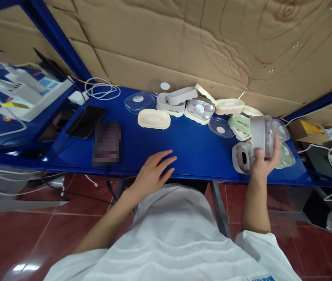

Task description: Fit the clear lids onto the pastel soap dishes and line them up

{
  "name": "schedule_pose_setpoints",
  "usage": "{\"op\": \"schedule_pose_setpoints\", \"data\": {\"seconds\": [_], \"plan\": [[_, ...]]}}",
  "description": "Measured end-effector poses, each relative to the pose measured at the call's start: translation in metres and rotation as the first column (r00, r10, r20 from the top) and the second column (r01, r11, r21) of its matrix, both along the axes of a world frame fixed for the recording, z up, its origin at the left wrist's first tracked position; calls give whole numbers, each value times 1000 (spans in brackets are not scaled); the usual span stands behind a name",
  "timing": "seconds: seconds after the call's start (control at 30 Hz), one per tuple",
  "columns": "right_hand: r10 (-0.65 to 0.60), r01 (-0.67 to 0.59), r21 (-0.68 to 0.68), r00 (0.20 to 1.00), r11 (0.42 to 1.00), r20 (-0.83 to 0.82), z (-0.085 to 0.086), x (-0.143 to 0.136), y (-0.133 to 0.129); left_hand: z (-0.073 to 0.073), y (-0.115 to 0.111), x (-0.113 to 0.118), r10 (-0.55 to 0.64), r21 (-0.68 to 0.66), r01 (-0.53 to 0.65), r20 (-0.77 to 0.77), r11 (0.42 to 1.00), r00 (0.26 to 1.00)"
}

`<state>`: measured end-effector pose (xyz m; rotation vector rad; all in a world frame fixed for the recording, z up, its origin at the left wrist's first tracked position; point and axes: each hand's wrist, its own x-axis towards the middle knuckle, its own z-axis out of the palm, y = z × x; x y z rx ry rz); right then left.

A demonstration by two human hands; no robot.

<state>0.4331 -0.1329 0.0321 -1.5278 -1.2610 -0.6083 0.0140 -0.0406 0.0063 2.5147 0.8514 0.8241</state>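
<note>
My right hand (266, 163) is wrapped round a grey plastic box with a clear lid (258, 132), tipped on its side at the right of the table. Just left of and below it stands a grey plastic piece with a dark oval slot (241, 158). A pale green piece (240, 125) and a clear lid (221, 127) lie close by. Over the table's front edge, my left hand (155, 171) has its fingers apart and holds nothing. The nearest piece beyond it is a cream oval tray (154, 119).
Along the back of the blue table (183, 152) are clear lids (139, 102), grey trays (170, 103) and a lidded cream box (200, 109). A blurred-out device (107, 143), a black flat object (86, 121) and a coiled white cable (103, 89) lie left. Cardboard (154, 43) stands behind.
</note>
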Motion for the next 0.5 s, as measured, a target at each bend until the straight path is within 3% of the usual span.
{"op": "schedule_pose_setpoints", "data": {"seconds": [0.1,0.17,0.2,0.27,0.37,0.43,0.5], "plan": [[-73,72,65,997,995,21,3,36,-18,18,-21,47,-239,74,246,-91,966,967],[-149,148,73,989,986,13,0,68,-37,30,-38,88,-423,129,443,-155,887,893],[-195,195,59,981,979,-6,-4,82,-46,35,-46,109,-460,166,486,-169,858,872],[-268,267,-17,961,963,-71,-12,100,-59,39,-56,148,-455,207,490,-195,847,869],[-295,276,-201,953,940,-69,-22,93,-60,36,-57,189,-462,276,515,-234,812,855],[-276,258,-285,961,923,-23,-24,76,-52,31,-52,200,-438,282,500,-258,819,861],[-262,229,-291,962,929,-77,-23,59,-43,27,-44,197,-398,271,469,-279,841,874]]}}
